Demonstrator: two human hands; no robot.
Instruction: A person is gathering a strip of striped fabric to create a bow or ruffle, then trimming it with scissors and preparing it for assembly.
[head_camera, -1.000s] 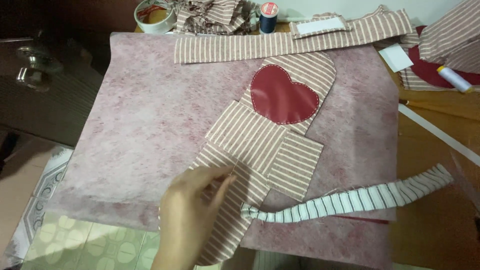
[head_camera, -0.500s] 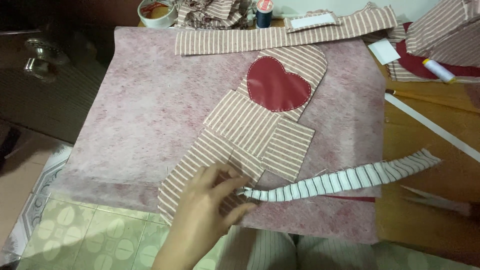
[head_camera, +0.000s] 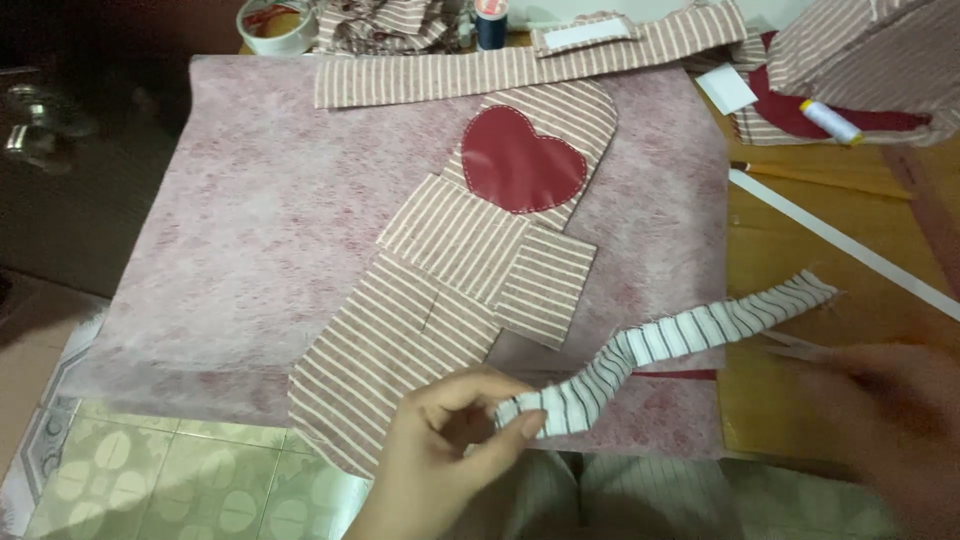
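My left hand (head_camera: 440, 455) pinches the near end of a narrow black-and-white striped fabric strip (head_camera: 690, 335) between thumb and fingers, at the front edge of a pink felt sheet (head_camera: 250, 230). The strip runs up and to the right, lifted off the sheet. My right hand (head_camera: 895, 420) is blurred at the lower right, close to the strip's far end; whether it holds anything cannot be made out. On the sheet lie overlapping red-and-white striped fabric pieces (head_camera: 450, 290), the top one bearing a stitched red heart (head_camera: 522, 165).
A long striped band (head_camera: 450, 75) lies along the sheet's far edge. Behind it stand a tape roll (head_camera: 275, 25) and a dark thread spool (head_camera: 490, 20). On the wooden table (head_camera: 800, 210) at right lie a white spool (head_camera: 830, 120), a white strip (head_camera: 840, 240) and more fabric.
My left hand has lifted the striped strip's end off the sheet and now pinches it. My right hand has come into view at the lower right.
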